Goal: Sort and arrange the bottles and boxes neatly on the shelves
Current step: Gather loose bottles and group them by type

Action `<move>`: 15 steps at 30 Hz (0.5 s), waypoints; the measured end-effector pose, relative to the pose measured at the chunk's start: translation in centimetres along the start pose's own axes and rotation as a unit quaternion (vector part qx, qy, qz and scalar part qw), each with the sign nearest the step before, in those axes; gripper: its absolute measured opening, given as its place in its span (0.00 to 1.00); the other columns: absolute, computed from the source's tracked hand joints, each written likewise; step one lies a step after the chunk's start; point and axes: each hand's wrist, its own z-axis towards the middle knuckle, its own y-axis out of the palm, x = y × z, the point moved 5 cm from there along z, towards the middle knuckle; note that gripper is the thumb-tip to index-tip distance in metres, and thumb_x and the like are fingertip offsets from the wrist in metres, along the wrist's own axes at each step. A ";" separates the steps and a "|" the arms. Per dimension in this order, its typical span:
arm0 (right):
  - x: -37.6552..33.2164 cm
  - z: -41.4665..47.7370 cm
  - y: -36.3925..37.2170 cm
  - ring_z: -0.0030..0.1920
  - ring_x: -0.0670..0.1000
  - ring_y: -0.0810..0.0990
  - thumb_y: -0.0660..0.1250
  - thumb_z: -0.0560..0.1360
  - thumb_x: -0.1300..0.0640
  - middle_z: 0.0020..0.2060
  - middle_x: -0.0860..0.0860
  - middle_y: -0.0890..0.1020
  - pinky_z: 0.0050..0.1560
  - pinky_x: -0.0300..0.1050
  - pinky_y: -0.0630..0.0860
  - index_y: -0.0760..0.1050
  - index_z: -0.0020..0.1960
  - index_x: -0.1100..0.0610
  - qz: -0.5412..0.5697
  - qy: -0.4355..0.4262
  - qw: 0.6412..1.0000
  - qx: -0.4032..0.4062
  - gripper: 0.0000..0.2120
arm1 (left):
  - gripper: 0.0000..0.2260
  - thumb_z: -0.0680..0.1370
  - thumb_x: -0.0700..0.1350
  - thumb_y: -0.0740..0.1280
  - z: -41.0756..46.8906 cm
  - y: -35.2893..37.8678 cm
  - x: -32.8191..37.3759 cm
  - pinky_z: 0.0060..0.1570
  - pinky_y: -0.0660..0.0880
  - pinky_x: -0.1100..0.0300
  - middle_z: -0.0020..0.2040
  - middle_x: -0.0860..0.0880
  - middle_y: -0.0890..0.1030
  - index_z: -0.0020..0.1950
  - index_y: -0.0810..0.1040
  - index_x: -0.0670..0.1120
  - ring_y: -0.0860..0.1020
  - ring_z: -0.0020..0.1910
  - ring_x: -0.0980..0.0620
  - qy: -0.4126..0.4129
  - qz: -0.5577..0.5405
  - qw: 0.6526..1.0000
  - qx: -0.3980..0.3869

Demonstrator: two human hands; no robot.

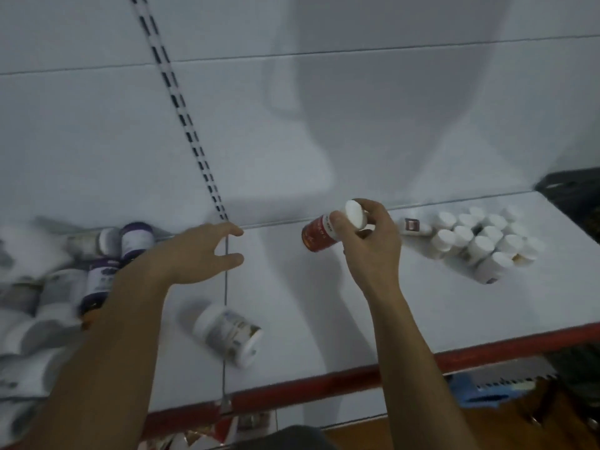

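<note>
My right hand (pixel 373 245) holds a red-labelled bottle (pixel 319 234) with a white cap, tilted, above the white shelf (pixel 373 323). My left hand (pixel 201 251) hovers open over the shelf near its middle seam, fingers spread, holding nothing. A white bottle with a pale label (pixel 229 332) lies on its side near the front edge between my arms. To the right, a tidy cluster of white-capped bottles (pixel 483 243) stands in rows, with one bottle lying on its side (pixel 414 226) at the cluster's left. A jumbled heap of purple-labelled and white bottles (pixel 74 274) fills the left end.
The shelf has a red front edge (pixel 357 378) and a white back panel with a slotted upright (pixel 191 134). A dark crate (pixel 574 196) sits at the far right. Below the shelf edge lie a blue item (pixel 483 389) and colourful packets (pixel 207 436).
</note>
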 end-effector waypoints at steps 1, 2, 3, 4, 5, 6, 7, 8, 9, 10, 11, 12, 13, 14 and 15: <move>-0.4 -0.3 1.6 0.43 0.46 0.82 0.74 0.72 0.43 0.49 0.40 0.80 0.41 0.32 0.76 0.76 0.55 0.40 0.000 -0.009 1.000 -0.022 0.14 | 0.25 0.80 0.60 0.65 -1.3 -0.5 -1.2 0.66 0.70 0.55 0.74 0.51 0.70 0.76 0.66 0.59 0.72 0.66 0.51 -0.013 -0.006 1.000 0.024; -0.8 -0.6 3.3 0.45 0.45 0.82 0.74 0.72 0.43 0.50 0.41 0.80 0.41 0.29 0.74 0.77 0.56 0.42 0.003 -0.017 0.999 -0.042 0.15 | 0.24 0.80 0.59 0.66 -2.7 -1.1 -2.5 0.64 0.71 0.55 0.72 0.51 0.71 0.75 0.66 0.59 0.73 0.65 0.52 -0.028 -0.012 0.998 0.050; -1.3 -1.0 5.1 0.46 0.44 0.81 0.74 0.71 0.43 0.51 0.42 0.81 0.42 0.27 0.73 0.77 0.56 0.44 0.006 -0.026 0.998 -0.063 0.15 | 0.24 0.80 0.58 0.66 -4.2 -1.6 -3.7 0.62 0.72 0.56 0.70 0.52 0.73 0.75 0.67 0.59 0.75 0.63 0.52 -0.043 -0.023 0.996 0.075; -1.9 -1.5 6.8 0.47 0.43 0.80 0.74 0.70 0.43 0.52 0.43 0.81 0.42 0.27 0.73 0.78 0.57 0.45 0.010 -0.036 0.996 -0.084 0.17 | 0.23 0.79 0.57 0.67 -5.7 -2.2 -4.9 0.60 0.74 0.55 0.68 0.51 0.75 0.74 0.69 0.58 0.77 0.59 0.52 -0.058 -0.035 0.993 0.100; -2.6 -2.0 8.5 0.48 0.44 0.80 0.74 0.70 0.43 0.52 0.43 0.81 0.43 0.28 0.73 0.78 0.57 0.46 0.015 -0.046 0.993 -0.104 0.18 | 0.22 0.79 0.56 0.67 -7.2 -2.7 -6.0 0.57 0.75 0.55 0.65 0.51 0.77 0.72 0.70 0.57 0.78 0.56 0.52 -0.069 -0.046 0.989 0.123; -3.3 -2.6 10.1 0.48 0.44 0.80 0.75 0.70 0.44 0.53 0.44 0.81 0.43 0.29 0.74 0.78 0.58 0.46 0.020 -0.056 0.991 -0.121 0.18 | 0.20 0.79 0.55 0.68 -8.7 -3.2 -7.1 0.54 0.75 0.56 0.63 0.50 0.78 0.70 0.72 0.56 0.78 0.55 0.52 -0.080 -0.050 0.985 0.145; -4.0 -3.3 11.7 0.47 0.46 0.80 0.77 0.71 0.45 0.53 0.44 0.81 0.44 0.31 0.74 0.79 0.58 0.47 0.026 -0.063 0.988 -0.137 0.18 | 0.19 0.79 0.54 0.68 -10.3 -3.7 -8.2 0.51 0.74 0.57 0.62 0.51 0.78 0.69 0.73 0.56 0.78 0.55 0.51 -0.092 -0.048 0.981 0.164; -4.6 -4.1 13.1 0.47 0.46 0.80 0.77 0.71 0.46 0.53 0.43 0.81 0.45 0.32 0.75 0.79 0.58 0.47 0.032 -0.069 0.986 -0.150 0.18 | 0.18 0.79 0.53 0.68 -11.8 -4.1 -9.4 0.51 0.73 0.58 0.62 0.51 0.78 0.69 0.73 0.55 0.77 0.56 0.51 -0.106 -0.043 0.977 0.182; -5.3 -4.9 14.6 0.47 0.45 0.80 0.78 0.71 0.47 0.52 0.42 0.81 0.45 0.32 0.76 0.79 0.58 0.47 0.039 -0.071 0.983 -0.162 0.18 | 0.18 0.79 0.53 0.69 -13.4 -4.5 -10.7 0.53 0.71 0.58 0.63 0.50 0.78 0.69 0.73 0.55 0.76 0.57 0.51 -0.121 -0.038 0.972 0.198; -5.8 -5.5 15.7 0.47 0.44 0.80 0.78 0.71 0.47 0.52 0.40 0.81 0.45 0.31 0.76 0.79 0.58 0.46 0.044 -0.069 0.982 -0.172 0.18 | 0.18 0.79 0.52 0.69 -14.6 -4.7 -11.6 0.54 0.70 0.57 0.64 0.50 0.78 0.69 0.73 0.55 0.76 0.57 0.52 -0.134 -0.033 0.968 0.212; -6.4 -6.3 16.8 0.48 0.43 0.80 0.78 0.71 0.47 0.51 0.39 0.81 0.45 0.31 0.76 0.79 0.58 0.45 0.048 -0.069 0.979 -0.187 0.17 | 0.19 0.79 0.52 0.69 -15.9 -5.0 -12.6 0.54 0.69 0.57 0.65 0.49 0.77 0.69 0.74 0.54 0.75 0.56 0.52 -0.144 -0.034 0.963 0.227; -7.0 -7.3 18.2 0.48 0.42 0.81 0.78 0.71 0.46 0.52 0.39 0.81 0.46 0.31 0.76 0.78 0.58 0.44 0.049 -0.074 0.975 -0.204 0.17 | 0.19 0.79 0.52 0.70 -17.4 -5.2 -13.7 0.54 0.68 0.57 0.65 0.48 0.77 0.69 0.74 0.53 0.76 0.56 0.51 -0.152 -0.038 0.957 0.243; -7.7 -8.3 19.2 0.49 0.41 0.81 0.77 0.71 0.46 0.52 0.39 0.81 0.47 0.33 0.77 0.79 0.58 0.44 0.047 -0.080 0.971 -0.221 0.17 | 0.19 0.79 0.52 0.70 -18.6 -5.4 -14.6 0.54 0.68 0.58 0.66 0.48 0.77 0.69 0.75 0.52 0.76 0.58 0.50 -0.155 -0.040 0.953 0.257; -8.3 -9.2 20.2 0.49 0.41 0.81 0.77 0.71 0.45 0.53 0.39 0.81 0.48 0.36 0.78 0.79 0.58 0.44 0.045 -0.085 0.968 -0.234 0.17 | 0.19 0.79 0.51 0.70 -19.7 -5.6 -15.5 0.54 0.67 0.58 0.66 0.48 0.77 0.69 0.75 0.52 0.76 0.60 0.49 -0.156 -0.041 0.950 0.269; -9.0 -10.2 21.1 0.49 0.41 0.81 0.77 0.71 0.45 0.53 0.39 0.82 0.48 0.39 0.79 0.79 0.58 0.44 0.043 -0.091 0.965 -0.244 0.17 | 0.19 0.79 0.51 0.70 -20.9 -5.8 -16.4 0.54 0.66 0.58 0.65 0.49 0.77 0.69 0.75 0.52 0.75 0.60 0.50 -0.153 -0.040 0.947 0.281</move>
